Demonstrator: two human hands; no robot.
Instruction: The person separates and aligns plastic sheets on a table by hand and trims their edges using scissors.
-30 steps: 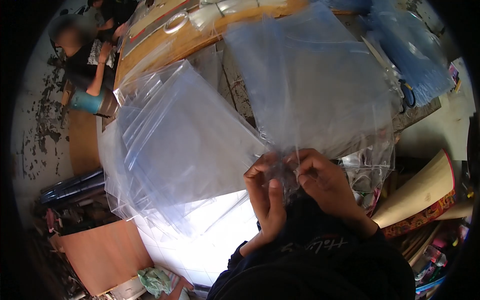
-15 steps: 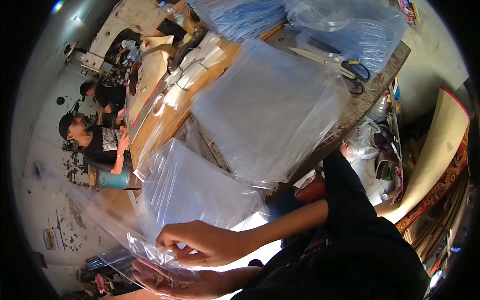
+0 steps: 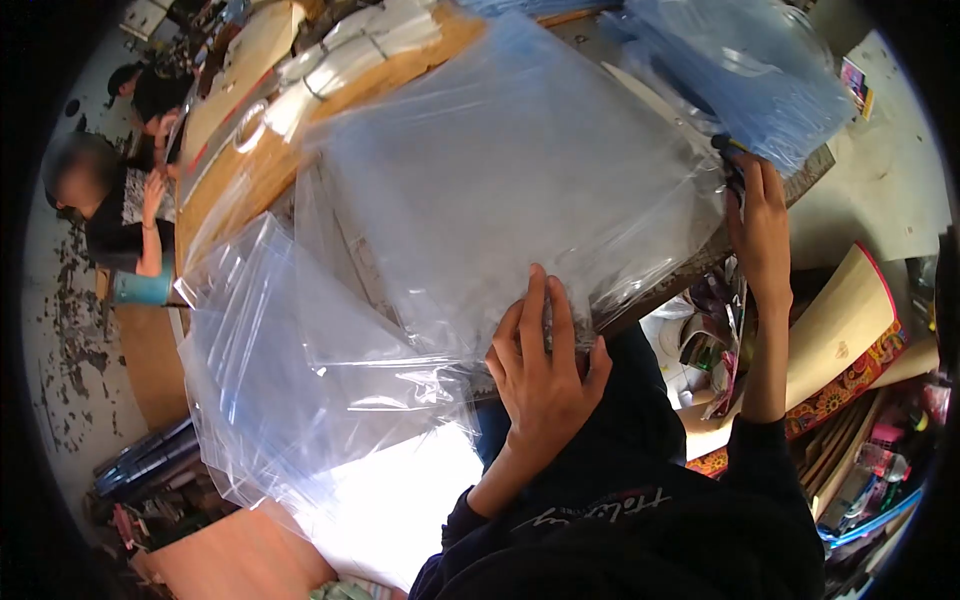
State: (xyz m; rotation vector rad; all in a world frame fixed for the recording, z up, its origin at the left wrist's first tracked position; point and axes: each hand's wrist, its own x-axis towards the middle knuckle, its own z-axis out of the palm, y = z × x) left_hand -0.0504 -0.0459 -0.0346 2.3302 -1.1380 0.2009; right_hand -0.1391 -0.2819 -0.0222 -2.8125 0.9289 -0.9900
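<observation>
Clear plastic sheets (image 3: pixel 500 180) lie in a stack on the worn table. My left hand (image 3: pixel 545 370) rests at the stack's near edge, its fingers spread over the plastic. At the stack's right corner my right hand (image 3: pixel 762 230) has its fingers bent around the dark handles of the scissors (image 3: pixel 728 146); the blades lie along the sheets' far right side. Another pile of clear sheets (image 3: pixel 300 350) hangs over the table's left part, with one loose sheet reaching across to the main stack.
Bluish plastic pieces (image 3: pixel 745 75) lie at the back right. A roll of tape (image 3: pixel 250 125) and bundled clear strips (image 3: pixel 350 50) sit on the wooden board. Two people are at the far left. A rolled mat (image 3: pixel 840 330) stands at the right.
My hands have parted from the piece of plastic they handled at the lower left. The left now lies on the stack, and the right has moved to the scissors.
</observation>
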